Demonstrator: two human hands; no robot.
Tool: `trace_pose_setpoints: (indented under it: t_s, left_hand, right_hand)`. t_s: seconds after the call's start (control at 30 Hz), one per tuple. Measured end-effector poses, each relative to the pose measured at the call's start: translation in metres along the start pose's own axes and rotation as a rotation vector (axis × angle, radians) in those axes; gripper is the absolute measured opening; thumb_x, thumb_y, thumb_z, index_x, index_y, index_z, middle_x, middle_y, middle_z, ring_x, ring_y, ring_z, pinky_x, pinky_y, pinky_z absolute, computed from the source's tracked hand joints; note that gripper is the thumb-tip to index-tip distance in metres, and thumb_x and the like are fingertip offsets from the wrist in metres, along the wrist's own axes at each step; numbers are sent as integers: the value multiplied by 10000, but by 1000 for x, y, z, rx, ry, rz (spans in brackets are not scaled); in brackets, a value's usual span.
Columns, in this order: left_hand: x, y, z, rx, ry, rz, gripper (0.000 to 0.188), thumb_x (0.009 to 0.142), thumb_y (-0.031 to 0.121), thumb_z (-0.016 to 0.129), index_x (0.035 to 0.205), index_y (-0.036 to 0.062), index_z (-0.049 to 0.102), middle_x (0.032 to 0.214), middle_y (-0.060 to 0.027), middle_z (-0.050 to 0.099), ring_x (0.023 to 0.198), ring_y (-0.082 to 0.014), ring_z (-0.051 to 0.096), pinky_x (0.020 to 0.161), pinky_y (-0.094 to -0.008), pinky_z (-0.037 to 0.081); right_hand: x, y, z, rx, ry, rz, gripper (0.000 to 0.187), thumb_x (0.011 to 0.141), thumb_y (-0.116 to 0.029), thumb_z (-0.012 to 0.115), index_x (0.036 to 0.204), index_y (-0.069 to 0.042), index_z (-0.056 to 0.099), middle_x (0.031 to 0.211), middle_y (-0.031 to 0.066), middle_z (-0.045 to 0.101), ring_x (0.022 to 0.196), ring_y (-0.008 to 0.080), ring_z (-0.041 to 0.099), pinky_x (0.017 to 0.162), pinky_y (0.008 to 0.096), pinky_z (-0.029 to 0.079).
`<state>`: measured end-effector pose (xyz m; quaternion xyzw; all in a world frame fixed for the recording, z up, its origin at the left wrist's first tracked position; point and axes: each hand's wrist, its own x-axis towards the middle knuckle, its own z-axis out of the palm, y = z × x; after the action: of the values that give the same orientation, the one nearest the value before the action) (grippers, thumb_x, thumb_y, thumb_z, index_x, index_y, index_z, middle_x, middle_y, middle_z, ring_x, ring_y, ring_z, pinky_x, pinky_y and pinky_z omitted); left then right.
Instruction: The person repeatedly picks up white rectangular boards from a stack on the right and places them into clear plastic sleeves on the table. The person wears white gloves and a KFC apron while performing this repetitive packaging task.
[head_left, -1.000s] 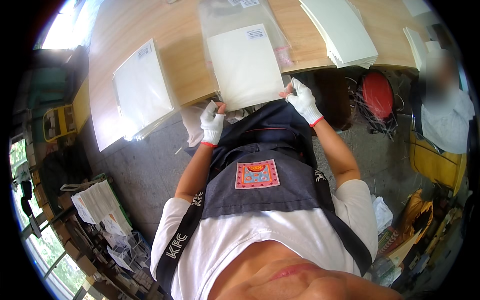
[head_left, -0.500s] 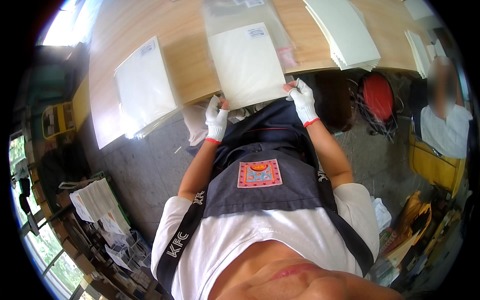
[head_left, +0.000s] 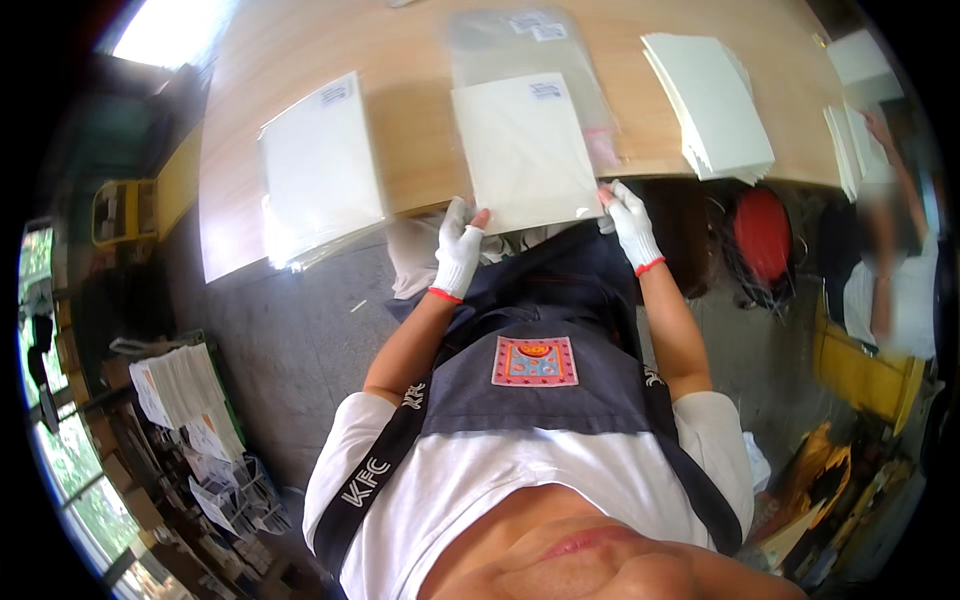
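A white sheet in a clear plastic sleeve, with a small printed label at its far right corner, juts slightly over the table's near edge. At its near left corner my gloved left hand grips it, thumb on top. My gloved right hand pinches the near right corner. Both gloves are white with red cuffs and leave fingertips bare. Beneath and beyond the sheet lie clear plastic sleeves with labels and a pinkish edge. To the left is a stack of sleeved white sheets; to the right, a stack of bare white sheets.
The wooden table spans the far side. A red-seated stool stands under its right edge. At right, a person sits by a yellow chair near more white sheets. Crates of papers stand at lower left.
My view has shifted, so the table and stacks sit lower and farther right. Both hands keep hold of the sleeved sheet. The person at right now has an arm raised toward the table.
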<state>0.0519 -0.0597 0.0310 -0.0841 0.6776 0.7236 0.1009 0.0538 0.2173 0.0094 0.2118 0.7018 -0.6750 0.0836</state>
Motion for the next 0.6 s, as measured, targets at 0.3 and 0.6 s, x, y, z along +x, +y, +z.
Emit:
trace_pose_setpoints:
  t_s: [0.3, 0.6]
  left_hand:
    - [-38, 104, -113, 99, 350, 427, 302, 902, 97, 492, 1178, -19, 528, 1032, -76, 596, 979, -136, 531, 831, -254, 430]
    - [-22, 73, -242, 368, 698, 249, 501, 744, 65, 430, 1233, 12, 526, 930, -61, 590, 817, -133, 524, 746, -240, 427]
  right_hand:
    - [1, -57, 143, 332, -472, -198, 241, 896, -180, 545, 1061, -11, 594, 823, -43, 573, 707, 29, 497, 613, 198, 414]
    - [0, -122, 283, -552, -503, -290, 423, 821, -508, 547, 780, -100, 653, 691, 59, 641, 663, 200, 603, 615, 330, 456]
